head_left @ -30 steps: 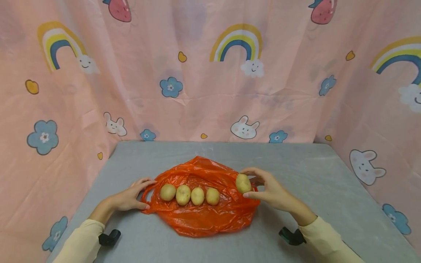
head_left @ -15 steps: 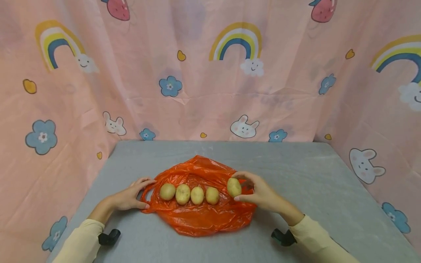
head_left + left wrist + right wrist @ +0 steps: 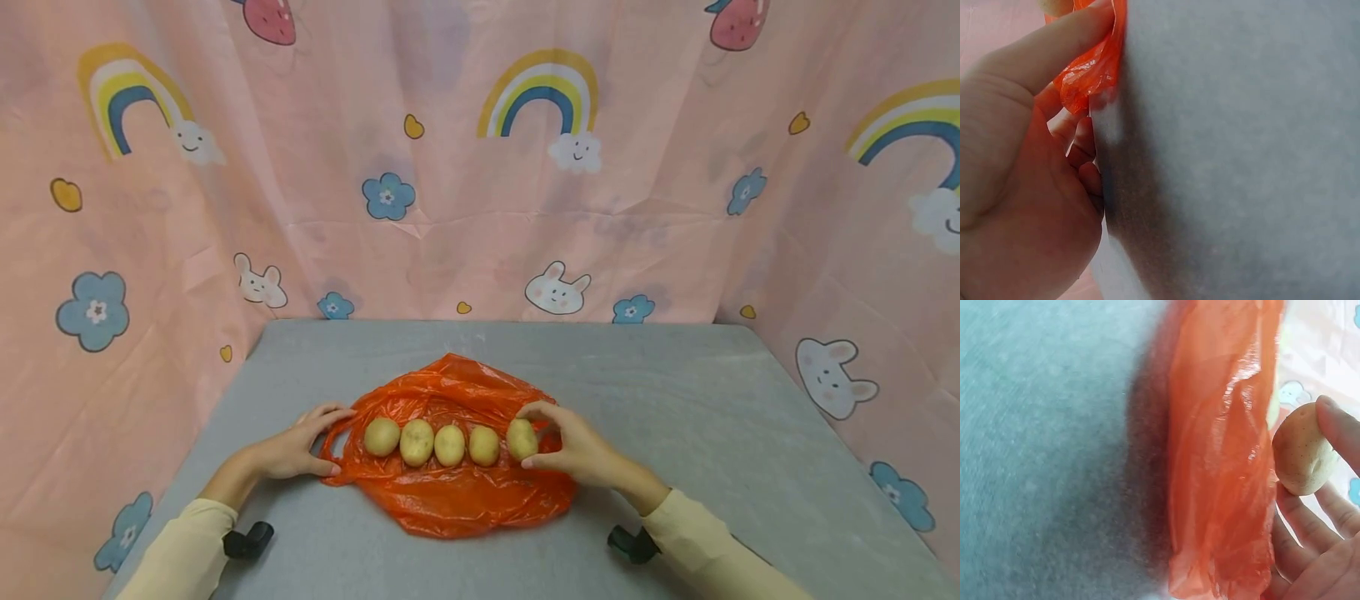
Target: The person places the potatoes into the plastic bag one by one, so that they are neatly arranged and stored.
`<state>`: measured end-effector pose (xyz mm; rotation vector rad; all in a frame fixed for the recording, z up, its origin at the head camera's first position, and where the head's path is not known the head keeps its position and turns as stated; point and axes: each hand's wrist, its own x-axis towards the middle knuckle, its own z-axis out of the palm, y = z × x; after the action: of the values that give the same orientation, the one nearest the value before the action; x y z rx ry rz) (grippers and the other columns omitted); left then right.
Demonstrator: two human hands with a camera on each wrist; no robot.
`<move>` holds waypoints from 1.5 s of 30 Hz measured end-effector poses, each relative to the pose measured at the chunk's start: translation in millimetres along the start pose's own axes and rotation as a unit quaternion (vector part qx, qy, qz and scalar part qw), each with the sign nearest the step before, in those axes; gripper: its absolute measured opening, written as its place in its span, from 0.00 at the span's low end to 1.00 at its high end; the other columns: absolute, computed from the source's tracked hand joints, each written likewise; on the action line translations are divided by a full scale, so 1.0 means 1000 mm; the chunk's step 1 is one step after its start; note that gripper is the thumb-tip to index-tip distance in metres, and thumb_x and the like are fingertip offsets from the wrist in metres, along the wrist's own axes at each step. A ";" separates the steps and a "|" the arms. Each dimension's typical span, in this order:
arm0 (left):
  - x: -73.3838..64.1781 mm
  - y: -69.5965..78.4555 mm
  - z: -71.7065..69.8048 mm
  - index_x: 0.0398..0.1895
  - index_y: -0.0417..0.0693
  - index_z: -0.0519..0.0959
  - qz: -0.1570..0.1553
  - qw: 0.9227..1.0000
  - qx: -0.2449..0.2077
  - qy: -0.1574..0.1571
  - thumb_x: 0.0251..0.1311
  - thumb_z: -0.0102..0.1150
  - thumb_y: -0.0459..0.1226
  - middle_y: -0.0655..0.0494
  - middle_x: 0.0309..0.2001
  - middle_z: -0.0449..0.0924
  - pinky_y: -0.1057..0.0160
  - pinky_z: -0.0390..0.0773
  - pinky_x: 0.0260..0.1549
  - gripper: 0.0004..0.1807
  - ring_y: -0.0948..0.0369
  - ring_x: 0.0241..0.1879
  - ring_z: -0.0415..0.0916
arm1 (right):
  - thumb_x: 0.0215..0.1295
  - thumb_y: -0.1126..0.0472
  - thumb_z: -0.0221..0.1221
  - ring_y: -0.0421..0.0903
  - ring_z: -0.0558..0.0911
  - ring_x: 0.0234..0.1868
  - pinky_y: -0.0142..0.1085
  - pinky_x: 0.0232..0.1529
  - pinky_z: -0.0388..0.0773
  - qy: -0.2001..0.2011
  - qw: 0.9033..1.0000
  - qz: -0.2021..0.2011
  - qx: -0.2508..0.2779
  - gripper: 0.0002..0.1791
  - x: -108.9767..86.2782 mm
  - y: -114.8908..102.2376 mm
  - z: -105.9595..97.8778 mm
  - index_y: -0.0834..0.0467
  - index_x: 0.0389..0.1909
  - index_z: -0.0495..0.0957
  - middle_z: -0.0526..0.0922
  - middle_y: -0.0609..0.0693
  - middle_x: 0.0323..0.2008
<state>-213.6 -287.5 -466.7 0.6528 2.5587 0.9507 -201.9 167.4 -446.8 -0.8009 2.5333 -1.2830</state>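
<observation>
An orange-red plastic bag (image 3: 450, 508) lies spread on the grey table, its mouth facing up. Several potatoes (image 3: 417, 442) sit in a row inside it. My right hand (image 3: 581, 450) holds one more potato (image 3: 521, 439) between thumb and fingers at the right end of that row. The right wrist view shows this potato (image 3: 1304, 450) beyond the bag's side, thumb on top and fingers beneath. At the bag's left end, my left hand (image 3: 288, 450) holds the handle, thumb at the near edge and fingers at the far edge. Orange film (image 3: 1091, 69) lies at the left thumb.
The grey table (image 3: 675, 392) extends around the bag on all sides. A pink patterned cloth (image 3: 450, 267) hangs behind the table and along both sides. A black wrist mount (image 3: 249, 542) sits at the left cuff.
My right hand has carried the potato leftward and slightly nearer, from the bag's right edge to beside the row. The left hand has stayed at the handle.
</observation>
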 end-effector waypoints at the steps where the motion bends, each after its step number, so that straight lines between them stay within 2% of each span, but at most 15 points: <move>1: 0.000 0.000 0.000 0.74 0.44 0.63 0.000 1.000 0.000 -0.001 0.55 0.73 0.44 0.37 0.74 0.54 0.23 0.55 0.62 0.45 0.32 0.71 0.50 | 0.57 0.61 0.73 0.50 0.81 0.47 0.41 0.50 0.82 -0.001 1.000 0.002 -0.001 0.30 0.001 0.001 0.001 0.58 0.60 0.75 0.80 0.55 0.57; 5: 0.000 -0.001 0.000 0.74 0.44 0.63 -0.001 1.000 -0.001 -0.002 0.55 0.73 0.45 0.37 0.74 0.53 0.22 0.55 0.62 0.45 0.32 0.71 0.50 | 0.57 0.61 0.73 0.48 0.81 0.47 0.39 0.50 0.82 -0.005 1.000 0.007 -0.013 0.29 0.004 0.004 0.004 0.57 0.59 0.74 0.80 0.54 0.56; 12: 0.001 0.000 -0.001 0.74 0.44 0.63 -0.004 1.000 -0.003 -0.002 0.55 0.73 0.45 0.37 0.74 0.53 0.22 0.55 0.62 0.45 0.31 0.71 0.50 | 0.57 0.59 0.74 0.51 0.80 0.55 0.44 0.53 0.81 -0.009 0.999 0.033 -0.036 0.28 0.008 0.005 0.009 0.55 0.57 0.74 0.80 0.50 0.55; 17: 0.001 0.001 -0.002 0.75 0.45 0.63 -0.004 1.000 -0.005 -0.002 0.56 0.72 0.45 0.37 0.75 0.52 0.22 0.54 0.62 0.45 0.31 0.71 0.49 | 0.56 0.57 0.74 0.49 0.81 0.52 0.45 0.51 0.82 -0.011 0.997 0.050 -0.060 0.27 0.012 0.004 0.011 0.52 0.56 0.75 0.81 0.49 0.53; 26: 0.000 0.003 -0.002 0.75 0.44 0.62 -0.007 1.000 -0.007 -0.007 0.56 0.72 0.45 0.36 0.75 0.51 0.21 0.52 0.63 0.45 0.30 0.71 0.48 | 0.56 0.57 0.74 0.47 0.80 0.50 0.41 0.50 0.79 -0.026 0.996 0.047 -0.078 0.28 0.015 0.003 0.014 0.52 0.56 0.74 0.82 0.53 0.56; 38: 0.000 0.000 0.000 0.75 0.44 0.62 -0.013 1.000 -0.010 -0.009 0.56 0.72 0.44 0.36 0.75 0.51 0.21 0.53 0.63 0.45 0.31 0.72 0.48 | 0.57 0.56 0.74 0.53 0.80 0.58 0.49 0.55 0.78 -0.031 0.994 0.054 -0.089 0.27 0.017 0.001 0.016 0.54 0.56 0.74 0.82 0.56 0.58; 45: 0.000 0.000 0.000 0.75 0.44 0.62 -0.012 1.000 -0.008 -0.007 0.56 0.72 0.44 0.36 0.75 0.51 0.21 0.52 0.63 0.45 0.30 0.72 0.48 | 0.57 0.56 0.74 0.53 0.80 0.57 0.50 0.56 0.78 -0.031 0.994 0.054 -0.091 0.28 0.018 0.001 0.017 0.54 0.56 0.74 0.82 0.56 0.58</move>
<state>-213.9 -287.5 -466.9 0.6216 2.5373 0.9556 -210.3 146.8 -456.5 -0.7134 2.6317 -0.9892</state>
